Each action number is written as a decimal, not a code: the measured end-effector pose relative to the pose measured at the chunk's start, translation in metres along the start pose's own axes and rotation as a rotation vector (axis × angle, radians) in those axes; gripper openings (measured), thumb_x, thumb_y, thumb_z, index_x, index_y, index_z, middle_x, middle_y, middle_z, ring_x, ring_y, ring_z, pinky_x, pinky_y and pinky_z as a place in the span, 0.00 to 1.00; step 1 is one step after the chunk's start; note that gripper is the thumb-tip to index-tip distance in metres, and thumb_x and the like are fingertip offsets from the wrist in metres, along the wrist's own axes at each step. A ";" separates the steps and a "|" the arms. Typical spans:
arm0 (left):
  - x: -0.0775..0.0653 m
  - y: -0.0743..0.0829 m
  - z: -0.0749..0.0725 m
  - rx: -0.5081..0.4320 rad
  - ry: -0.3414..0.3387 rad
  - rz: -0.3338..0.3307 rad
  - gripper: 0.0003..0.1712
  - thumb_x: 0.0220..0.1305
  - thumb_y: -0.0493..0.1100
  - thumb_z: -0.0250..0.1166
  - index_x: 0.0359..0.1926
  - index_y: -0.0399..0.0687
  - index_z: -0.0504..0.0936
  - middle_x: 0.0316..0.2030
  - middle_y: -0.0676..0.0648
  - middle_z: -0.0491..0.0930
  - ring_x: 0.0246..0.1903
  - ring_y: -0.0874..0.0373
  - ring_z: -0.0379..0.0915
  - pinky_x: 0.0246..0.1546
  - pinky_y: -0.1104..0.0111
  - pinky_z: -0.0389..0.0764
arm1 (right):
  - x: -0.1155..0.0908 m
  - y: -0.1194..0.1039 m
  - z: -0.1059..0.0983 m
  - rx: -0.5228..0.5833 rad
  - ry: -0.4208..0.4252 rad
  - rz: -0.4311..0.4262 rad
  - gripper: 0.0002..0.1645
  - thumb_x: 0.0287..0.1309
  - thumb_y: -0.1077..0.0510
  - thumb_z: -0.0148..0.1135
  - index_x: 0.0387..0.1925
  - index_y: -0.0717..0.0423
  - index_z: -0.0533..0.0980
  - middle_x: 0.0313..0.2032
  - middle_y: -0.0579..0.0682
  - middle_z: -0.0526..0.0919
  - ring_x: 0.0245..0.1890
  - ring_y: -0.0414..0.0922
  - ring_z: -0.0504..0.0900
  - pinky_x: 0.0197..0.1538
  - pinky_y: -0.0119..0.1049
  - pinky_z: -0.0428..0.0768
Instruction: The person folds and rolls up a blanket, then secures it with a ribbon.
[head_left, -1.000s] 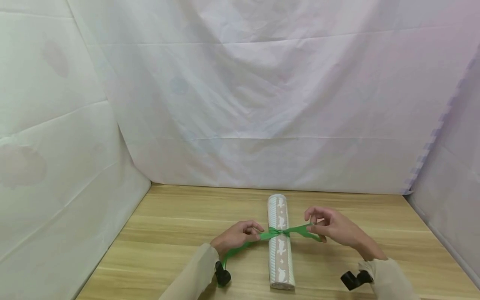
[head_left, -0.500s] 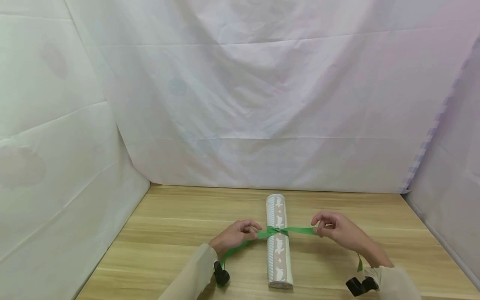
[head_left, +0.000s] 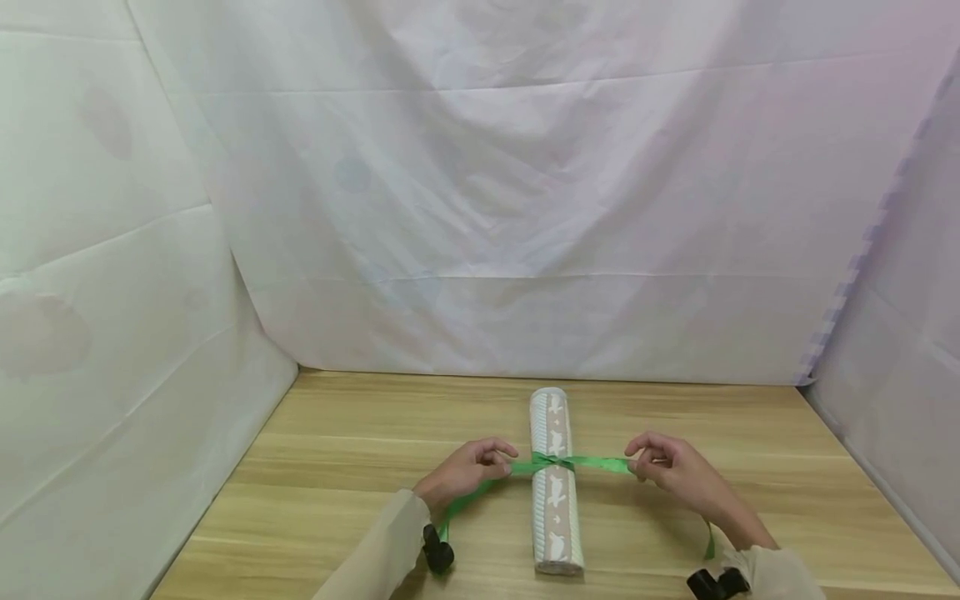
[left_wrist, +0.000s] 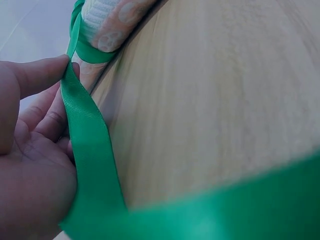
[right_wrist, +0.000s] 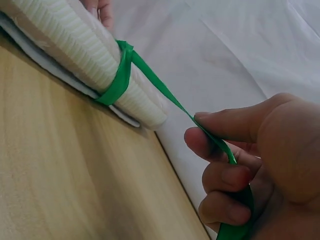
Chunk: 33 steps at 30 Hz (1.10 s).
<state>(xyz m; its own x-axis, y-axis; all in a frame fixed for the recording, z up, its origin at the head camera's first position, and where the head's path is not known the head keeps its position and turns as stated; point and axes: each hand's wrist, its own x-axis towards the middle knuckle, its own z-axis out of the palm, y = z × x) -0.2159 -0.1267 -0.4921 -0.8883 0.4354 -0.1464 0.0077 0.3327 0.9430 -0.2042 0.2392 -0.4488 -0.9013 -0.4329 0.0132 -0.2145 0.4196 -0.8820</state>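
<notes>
A rolled patterned cloth [head_left: 556,508], white with a tan strip of pale figures, lies lengthwise on the table. Round its middle runs a green ribbon [head_left: 600,463], crossed or knotted on top. My left hand [head_left: 465,473] pinches one ribbon end between thumb and fingers, left of the roll; the tail hangs past the wrist. On the other side, my right hand [head_left: 678,473] pinches the other end, and its tail runs under the palm. Both stretches look taut. In the right wrist view the ribbon band [right_wrist: 117,80] hugs the roll [right_wrist: 75,45]. The knot's exact form is too small to tell.
The wood-grain table [head_left: 360,417] reaches back to a white hanging cloth [head_left: 525,208]. More white sheeting [head_left: 112,333] closes off the left side, and a further sheet [head_left: 900,358] the right. Black wrist cameras [head_left: 437,550] sit on both sleeves.
My right hand has moved a little outward and down, and its ribbon stretch has gone from a loose loop to a straight line. My left hand keeps nearly the same place beside the roll.
</notes>
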 end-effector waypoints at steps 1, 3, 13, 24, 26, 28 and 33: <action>0.000 -0.001 -0.001 0.006 0.001 0.003 0.15 0.69 0.45 0.63 0.54 0.49 0.80 0.38 0.48 0.83 0.41 0.56 0.76 0.49 0.59 0.73 | 0.000 0.002 0.001 -0.002 0.008 0.003 0.12 0.66 0.59 0.62 0.46 0.64 0.75 0.32 0.60 0.82 0.29 0.47 0.81 0.32 0.37 0.78; 0.000 0.000 -0.003 0.013 0.003 0.001 0.16 0.69 0.45 0.64 0.55 0.49 0.79 0.38 0.48 0.83 0.41 0.56 0.76 0.48 0.60 0.73 | 0.000 0.004 0.002 0.000 0.020 0.014 0.12 0.65 0.60 0.62 0.45 0.64 0.76 0.32 0.61 0.82 0.28 0.47 0.81 0.31 0.37 0.78; -0.004 0.000 -0.020 0.029 0.037 -0.011 0.20 0.68 0.44 0.64 0.59 0.46 0.76 0.38 0.49 0.84 0.43 0.57 0.77 0.51 0.57 0.74 | 0.006 0.015 0.013 -0.001 0.047 0.022 0.08 0.64 0.64 0.61 0.43 0.64 0.76 0.33 0.58 0.82 0.32 0.45 0.82 0.35 0.37 0.81; -0.004 -0.003 -0.025 0.031 0.017 -0.016 0.17 0.68 0.43 0.64 0.57 0.48 0.78 0.35 0.50 0.81 0.38 0.56 0.75 0.44 0.63 0.73 | 0.010 0.027 0.018 -0.034 0.065 0.081 0.08 0.65 0.61 0.62 0.42 0.63 0.76 0.33 0.54 0.83 0.32 0.41 0.81 0.36 0.31 0.78; -0.004 -0.003 -0.025 0.040 0.011 -0.016 0.17 0.68 0.42 0.64 0.56 0.48 0.78 0.34 0.50 0.80 0.36 0.56 0.73 0.41 0.65 0.73 | 0.010 0.030 0.019 -0.032 0.071 0.084 0.08 0.64 0.60 0.63 0.41 0.63 0.76 0.32 0.53 0.82 0.31 0.40 0.80 0.36 0.31 0.77; -0.004 -0.003 -0.026 0.042 0.005 -0.014 0.16 0.68 0.42 0.64 0.56 0.48 0.79 0.33 0.50 0.79 0.34 0.56 0.71 0.38 0.66 0.72 | 0.011 0.032 0.020 -0.030 0.073 0.079 0.08 0.64 0.61 0.63 0.40 0.63 0.76 0.30 0.53 0.82 0.30 0.40 0.79 0.35 0.31 0.76; -0.005 -0.002 -0.028 0.040 -0.003 -0.009 0.15 0.67 0.40 0.64 0.55 0.47 0.79 0.31 0.50 0.77 0.31 0.56 0.68 0.33 0.68 0.70 | 0.013 0.035 0.023 -0.018 0.078 0.076 0.08 0.64 0.63 0.62 0.39 0.65 0.74 0.28 0.52 0.81 0.27 0.39 0.77 0.31 0.31 0.74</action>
<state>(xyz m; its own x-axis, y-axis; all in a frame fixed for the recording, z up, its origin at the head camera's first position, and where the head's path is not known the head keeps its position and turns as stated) -0.2239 -0.1533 -0.4850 -0.8872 0.4342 -0.1560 0.0179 0.3703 0.9288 -0.2146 0.2297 -0.4902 -0.9416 -0.3364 -0.0164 -0.1504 0.4635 -0.8733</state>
